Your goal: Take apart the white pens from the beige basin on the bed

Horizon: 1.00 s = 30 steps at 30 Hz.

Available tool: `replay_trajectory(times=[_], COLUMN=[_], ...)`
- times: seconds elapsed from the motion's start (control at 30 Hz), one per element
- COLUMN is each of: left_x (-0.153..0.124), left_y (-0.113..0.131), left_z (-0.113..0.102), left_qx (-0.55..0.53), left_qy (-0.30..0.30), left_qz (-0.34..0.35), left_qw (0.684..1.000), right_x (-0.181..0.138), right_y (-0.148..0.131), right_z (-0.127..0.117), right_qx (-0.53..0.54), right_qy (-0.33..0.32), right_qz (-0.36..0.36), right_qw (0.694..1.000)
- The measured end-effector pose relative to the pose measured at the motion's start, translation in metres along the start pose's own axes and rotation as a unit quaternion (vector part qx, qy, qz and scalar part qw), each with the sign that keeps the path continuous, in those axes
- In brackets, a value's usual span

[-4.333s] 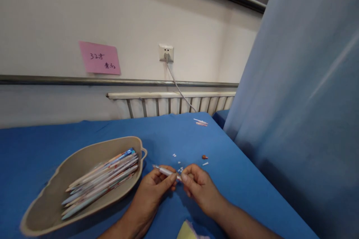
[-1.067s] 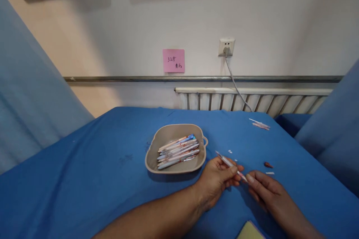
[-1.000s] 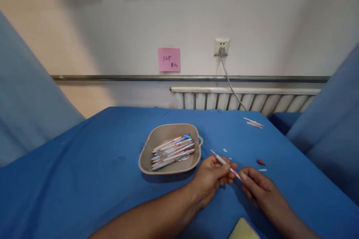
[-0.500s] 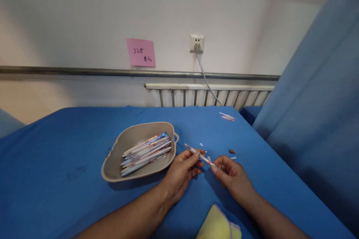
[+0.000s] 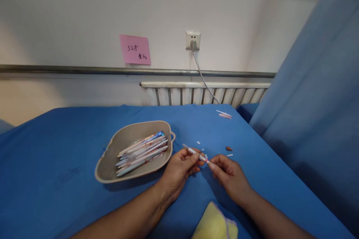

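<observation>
Pens inside beige basin

Since a second ago, the view has swung right, showing more yellow cloth.

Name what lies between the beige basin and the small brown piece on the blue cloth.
In the head view, small white bits lie there on the blue cloth; one end of the pen, held by the left hand and right hand, also juts in.
</observation>
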<state>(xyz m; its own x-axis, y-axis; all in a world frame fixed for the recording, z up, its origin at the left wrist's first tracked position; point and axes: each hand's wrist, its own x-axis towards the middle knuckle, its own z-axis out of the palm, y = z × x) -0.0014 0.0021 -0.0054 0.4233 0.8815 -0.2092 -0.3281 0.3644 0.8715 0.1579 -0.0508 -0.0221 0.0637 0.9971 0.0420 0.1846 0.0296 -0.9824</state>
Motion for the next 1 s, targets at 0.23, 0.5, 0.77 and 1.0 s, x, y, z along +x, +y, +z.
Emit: replay_trajectory(times=[0.23, 0.5, 0.77, 1.0], left_x=[-0.001, -0.002, -0.008, -0.022], left_y=[0.001, 0.004, -0.009, -0.021], left_z=[0.001, 0.003, 0.012, 0.021], left_qx=[0.026, 0.091, 0.177, 0.101], left_qy=[0.002, 0.008, -0.091, -0.108], left_qz=[-0.002, -0.027, -0.075, -0.154], left_qw=[1.0, 0.995, 0.977, 0.977], right_x=[0.004, 0.014, 0.015, 0.016], right_y=[-0.001, -0.014, -0.012, -0.012], right_z=[-0.012, -0.039, -0.043, -0.046], right_qx=[-0.031, 0.13, 0.227, 0.13], right_qy=[-0.033, -0.012, -0.021, -0.063], right_qz=[-0.01, 0.063, 0.058, 0.076], right_qw=[0.999, 0.99, 0.972, 0.987])
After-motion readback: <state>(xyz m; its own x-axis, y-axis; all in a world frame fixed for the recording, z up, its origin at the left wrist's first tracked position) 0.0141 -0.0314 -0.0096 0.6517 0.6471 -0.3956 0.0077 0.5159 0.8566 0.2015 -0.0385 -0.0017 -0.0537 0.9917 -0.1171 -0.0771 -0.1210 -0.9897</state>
